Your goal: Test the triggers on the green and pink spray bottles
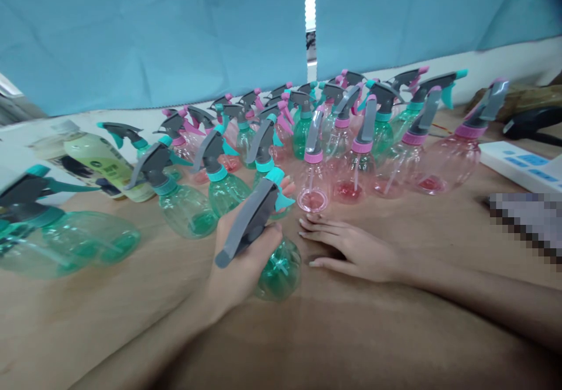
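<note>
My left hand (246, 249) is wrapped round the neck of a green spray bottle (281, 270) with a grey and turquoise trigger head. The bottle tilts, its base toward me. My right hand (351, 246) lies on the wooden table (351, 331), fingers stretched out and holding nothing. Its fingertips are just in front of a pink spray bottle (312, 185) that stands upright. Another green spray bottle (228, 191) stands behind my left hand, and a pink spray bottle (351, 182) is beyond my right.
Several more green and pink spray bottles crowd the back. Two green bottles (96, 238) are at the left, near a yellow-green labelled bottle (99, 158). On the right are a white device with blue buttons (522, 164), a blurred-out flat object (527, 220) and a black object (533, 123). Blue sheeting (175, 33) hangs behind.
</note>
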Motion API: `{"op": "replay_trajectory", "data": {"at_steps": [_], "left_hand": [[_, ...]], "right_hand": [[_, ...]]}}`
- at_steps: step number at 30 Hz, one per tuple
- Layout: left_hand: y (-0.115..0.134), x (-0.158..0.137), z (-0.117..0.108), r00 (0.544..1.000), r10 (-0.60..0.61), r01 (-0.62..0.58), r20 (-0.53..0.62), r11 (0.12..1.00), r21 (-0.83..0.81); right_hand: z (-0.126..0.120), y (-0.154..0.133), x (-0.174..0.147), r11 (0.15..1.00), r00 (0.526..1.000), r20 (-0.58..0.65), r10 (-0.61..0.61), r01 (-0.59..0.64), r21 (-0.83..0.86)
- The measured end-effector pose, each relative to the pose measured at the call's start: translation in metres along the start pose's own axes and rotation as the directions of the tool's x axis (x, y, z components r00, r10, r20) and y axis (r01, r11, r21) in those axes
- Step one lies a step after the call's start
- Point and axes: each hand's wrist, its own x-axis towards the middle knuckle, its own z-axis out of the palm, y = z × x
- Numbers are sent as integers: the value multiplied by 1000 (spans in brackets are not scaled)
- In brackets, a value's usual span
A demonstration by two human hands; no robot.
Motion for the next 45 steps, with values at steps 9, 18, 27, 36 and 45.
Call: {"op": "replay_trajectory", "data": {"at_steps": [9, 18, 27, 36, 45], "left_hand": [[-4, 1, 0, 996, -90, 88, -11, 990, -106], [-1, 2, 0, 998, -57, 57, 3, 993, -99], [1, 0, -1, 998, -50, 52, 22, 994, -96], [5, 1, 0, 996, -93, 93, 3, 989, -116], [1, 0, -2, 996, 66, -61, 60, 995, -83]], "right_hand": [[0, 0, 0, 1000, 1000, -17, -12, 12, 16], [0, 0, 1, 1000, 1000, 5, -9, 9, -16], [0, 0, 0, 1000, 1000, -9, -5, 5, -2], [0, 0, 1, 1000, 1000, -3, -10, 10, 4], [0, 0, 1, 1000, 1000, -6, -5, 5, 6]]}}
